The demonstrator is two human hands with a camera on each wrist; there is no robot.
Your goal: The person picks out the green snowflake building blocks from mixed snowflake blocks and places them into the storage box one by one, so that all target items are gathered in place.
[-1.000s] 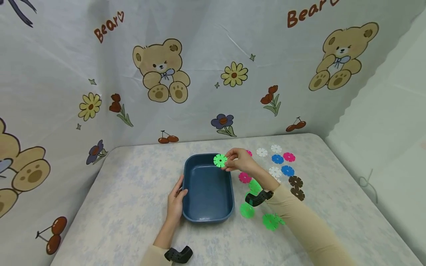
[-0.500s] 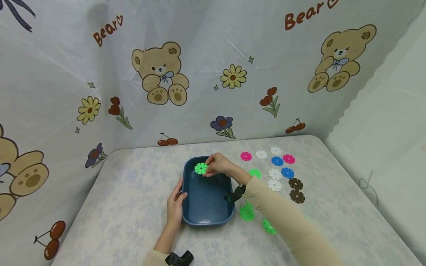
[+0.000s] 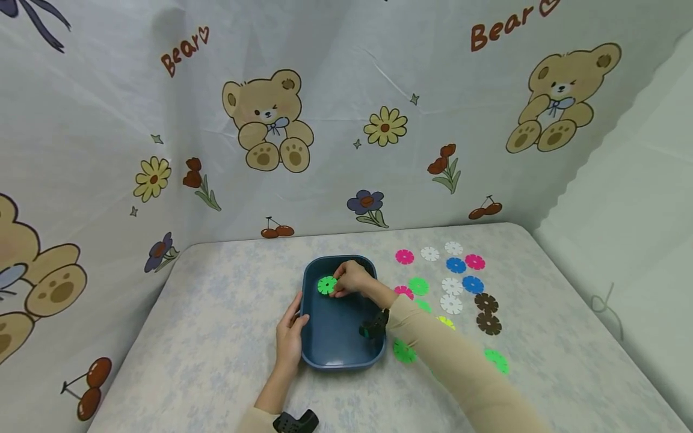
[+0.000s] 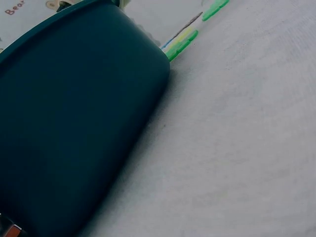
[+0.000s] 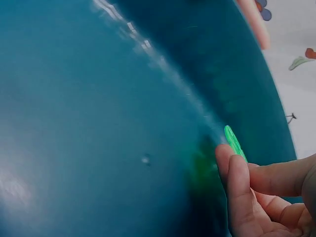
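My right hand [image 3: 351, 279] pinches a bright green notched plastic disc [image 3: 326, 285] between thumb and fingers. It is inside the blue plastic bin [image 3: 335, 365], near the far left corner. In the right wrist view the green disc [image 5: 235, 143] shows edge-on above the fingertips, close over the bin floor [image 5: 108, 123]. At the bin's left side my left hand [image 3: 289, 337] holds the wall, thumb at the rim and fingers along the outside. The left wrist view shows the outer wall of the bin [image 4: 84, 108], with that hand mostly out of frame.
To the right of the bin lie several loose notched discs: green [image 3: 418, 285], pink [image 3: 404, 257], white [image 3: 453, 248], blue [image 3: 473, 284], brown [image 3: 489, 323] and yellow [image 3: 446, 322]. My right sleeve [image 3: 449, 361] covers part of them. A bear-printed curtain [image 3: 325, 198] stands behind the table.
My right hand has carried the green disc left from the bin's right rim and lowered it into the bin. The left hand has stayed on the bin's side.
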